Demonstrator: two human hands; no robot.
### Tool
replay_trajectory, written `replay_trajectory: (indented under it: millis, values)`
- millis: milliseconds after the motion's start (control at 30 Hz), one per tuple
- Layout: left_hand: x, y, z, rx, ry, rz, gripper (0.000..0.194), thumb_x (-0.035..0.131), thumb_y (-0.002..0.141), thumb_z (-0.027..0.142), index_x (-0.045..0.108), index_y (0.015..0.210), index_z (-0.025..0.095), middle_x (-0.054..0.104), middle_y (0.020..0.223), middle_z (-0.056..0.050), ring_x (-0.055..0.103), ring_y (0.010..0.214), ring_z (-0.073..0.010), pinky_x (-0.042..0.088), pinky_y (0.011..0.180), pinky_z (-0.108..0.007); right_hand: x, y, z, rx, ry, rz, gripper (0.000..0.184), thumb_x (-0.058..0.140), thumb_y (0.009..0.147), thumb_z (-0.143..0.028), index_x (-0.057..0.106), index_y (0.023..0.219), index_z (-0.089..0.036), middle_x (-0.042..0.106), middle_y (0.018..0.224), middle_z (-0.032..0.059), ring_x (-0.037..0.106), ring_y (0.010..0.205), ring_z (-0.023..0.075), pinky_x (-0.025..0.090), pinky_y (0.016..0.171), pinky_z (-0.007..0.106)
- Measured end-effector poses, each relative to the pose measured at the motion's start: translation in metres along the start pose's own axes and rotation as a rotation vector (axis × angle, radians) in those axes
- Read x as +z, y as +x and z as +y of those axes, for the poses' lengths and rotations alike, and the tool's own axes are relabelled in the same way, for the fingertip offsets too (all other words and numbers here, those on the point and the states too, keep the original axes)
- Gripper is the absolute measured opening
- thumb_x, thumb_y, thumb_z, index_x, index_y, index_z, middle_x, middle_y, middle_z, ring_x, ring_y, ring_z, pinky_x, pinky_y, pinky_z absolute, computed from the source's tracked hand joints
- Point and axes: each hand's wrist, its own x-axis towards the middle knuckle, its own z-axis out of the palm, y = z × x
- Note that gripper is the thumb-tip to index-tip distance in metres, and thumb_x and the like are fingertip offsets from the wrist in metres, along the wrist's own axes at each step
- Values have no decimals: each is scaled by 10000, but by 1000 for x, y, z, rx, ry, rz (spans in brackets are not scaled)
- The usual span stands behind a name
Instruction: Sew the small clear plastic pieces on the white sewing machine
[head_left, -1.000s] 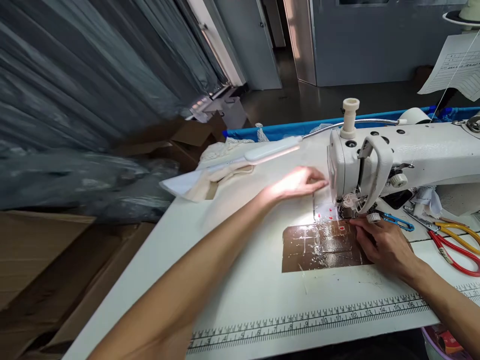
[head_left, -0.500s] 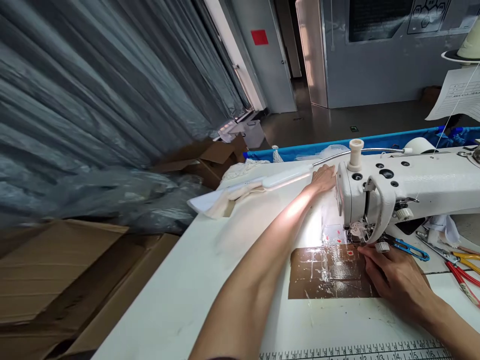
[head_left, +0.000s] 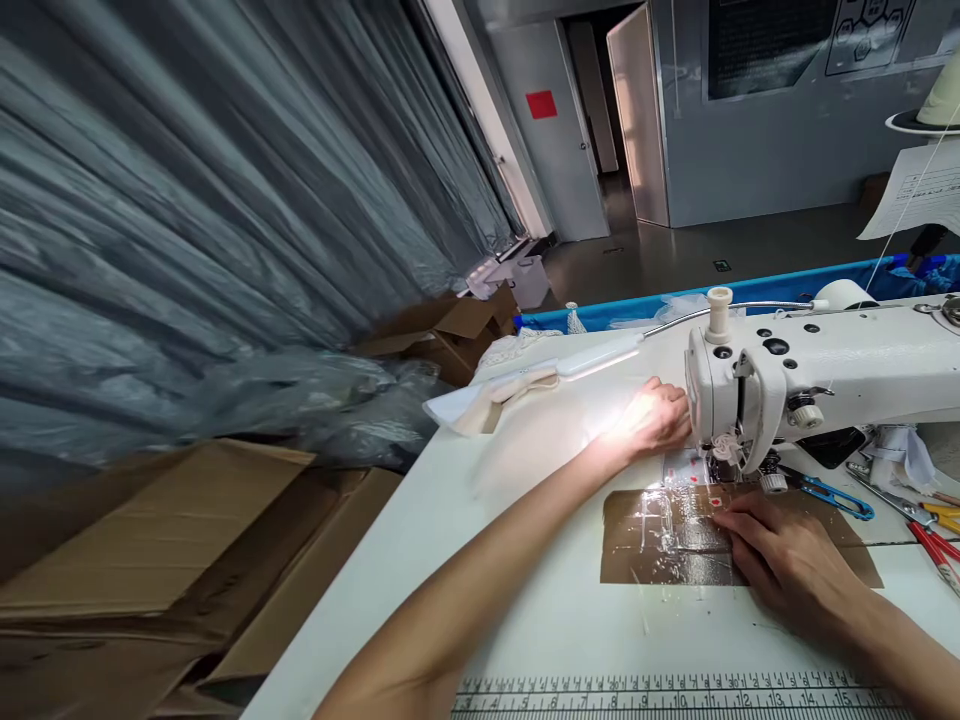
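Observation:
A white sewing machine stands at the right, its needle area low at the left end. Thin white fabric with small red prints lies by the presser foot, and a red-printed bit shows in front on the brown taped plate. My left hand is closed just left of the machine head, behind the needle; its fingertips are hidden, so what it holds cannot be made out. In front of the foot, my right hand rests on the plate, thumb and forefinger together at the fabric's near edge.
A measuring tape runs along the table's front. Blue thread snips and red-handled scissors lie right of the needle. A white lamp stretches behind my left hand. Cardboard boxes stand left of the table.
My left hand has drawn back toward me from farther behind the machine head and its fingers have curled in. My right hand stays near the foot. The view has shifted slightly.

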Motion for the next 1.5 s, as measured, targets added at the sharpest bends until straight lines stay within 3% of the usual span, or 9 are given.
replay_trajectory:
  millis: [167, 267, 433, 567, 667, 900, 1033, 1300, 1500]
  values:
    - [-19, -28, 23, 50, 87, -119, 169, 533, 937, 328, 611, 945, 178, 642, 981, -84, 617, 901, -229, 496, 857, -379, -2, 1, -1, -34, 72, -7, 329, 384, 931, -134, 681, 1063, -186, 723, 1012, 99, 701, 838, 180, 595, 671, 302]
    - [-35, -57, 26, 2, 115, -85, 266, 492, 971, 354, 569, 1176, 202, 623, 1175, -94, 610, 1029, -239, 490, 905, -386, 1, -1, 1, -53, 93, 2, 323, 380, 935, -145, 679, 1048, -195, 719, 995, 95, 698, 816, 176, 589, 675, 298]
    - [-64, -123, -2, -227, 68, 229, 381, 523, 955, 354, 537, 1304, 202, 625, 1248, -116, 588, 1170, -261, 503, 948, -410, 9, -7, 4, -61, 125, 23, 289, 414, 936, -185, 676, 1054, -214, 716, 977, 80, 698, 756, 175, 579, 623, 301]
    - [-73, -169, -28, -560, -65, 547, 336, 526, 941, 380, 623, 1209, 202, 674, 1147, -88, 662, 1013, -209, 544, 896, -355, 10, -7, 3, -87, 97, 40, 290, 416, 938, -195, 681, 1052, -222, 725, 951, 68, 694, 661, 169, 564, 534, 295]
    - [-69, -186, -35, -669, -100, 630, 318, 489, 954, 381, 674, 1109, 174, 700, 1063, -92, 676, 944, -203, 561, 809, -327, 7, -4, 1, -103, 87, 65, 305, 408, 936, -195, 691, 1043, -235, 735, 938, 59, 690, 620, 167, 553, 488, 289]
    - [-62, -186, -22, -640, -60, 396, 224, 704, 831, 368, 719, 1015, 242, 700, 1044, -38, 663, 989, -219, 526, 884, -362, 4, 3, -1, -153, 49, 126, 277, 423, 938, -202, 692, 989, -243, 750, 899, 54, 714, 655, 172, 582, 498, 256]
    - [-63, -188, -20, -619, 37, 185, 112, 633, 893, 273, 715, 834, 224, 687, 927, -9, 656, 874, -186, 500, 882, -376, 9, 0, 3, -143, 69, 105, 272, 435, 941, -216, 689, 1033, -246, 749, 950, 54, 722, 690, 180, 605, 531, 276]
    - [-68, -170, 8, -436, 65, 456, 230, 518, 974, 260, 691, 846, 181, 686, 852, -45, 657, 796, -169, 533, 697, -285, 18, -5, 8, -122, 83, 76, 281, 444, 935, -228, 710, 1015, -271, 746, 932, 53, 714, 667, 191, 592, 501, 287]
    - [-39, -145, 69, -75, -64, 251, 293, 463, 1007, 246, 650, 800, 156, 700, 758, -27, 654, 643, -112, 514, 520, -212, 15, -3, 6, -111, 81, 73, 272, 455, 932, -221, 705, 1029, -268, 743, 941, 48, 711, 671, 184, 593, 524, 294]
